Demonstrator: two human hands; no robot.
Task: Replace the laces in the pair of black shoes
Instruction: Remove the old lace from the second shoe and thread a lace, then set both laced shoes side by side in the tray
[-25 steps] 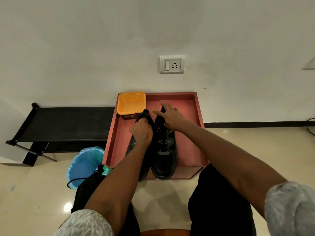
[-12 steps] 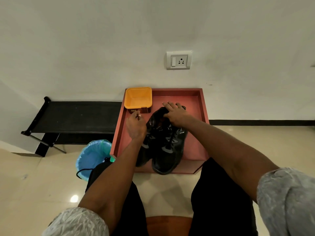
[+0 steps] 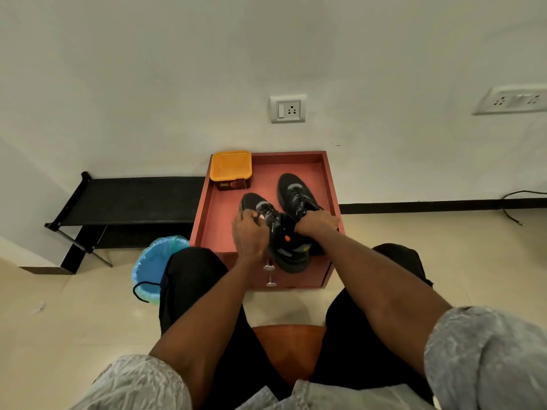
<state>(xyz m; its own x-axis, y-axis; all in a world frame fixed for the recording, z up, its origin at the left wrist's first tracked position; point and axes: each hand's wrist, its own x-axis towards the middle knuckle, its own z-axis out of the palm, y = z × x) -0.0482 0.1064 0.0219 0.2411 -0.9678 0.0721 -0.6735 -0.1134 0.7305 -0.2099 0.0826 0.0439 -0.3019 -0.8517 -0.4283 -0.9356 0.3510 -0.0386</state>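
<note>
Barely begun, I judge: both shoes look laced on the tray (image 3: 331,184), left hand (image 3: 250,232) pinching the near shoe (image 3: 278,229), right hand (image 3: 316,223) gripping the far shoe (image 3: 296,193).

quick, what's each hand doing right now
left hand: closed on the left shoe, at its laces
right hand: closed on the right shoe

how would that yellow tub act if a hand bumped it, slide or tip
The yellow tub looks like thin plastic and seems empty, so probably light and quick to slide on the smooth red tray. It is squat and sits in the corner, so tipping seems unlikely.
</note>
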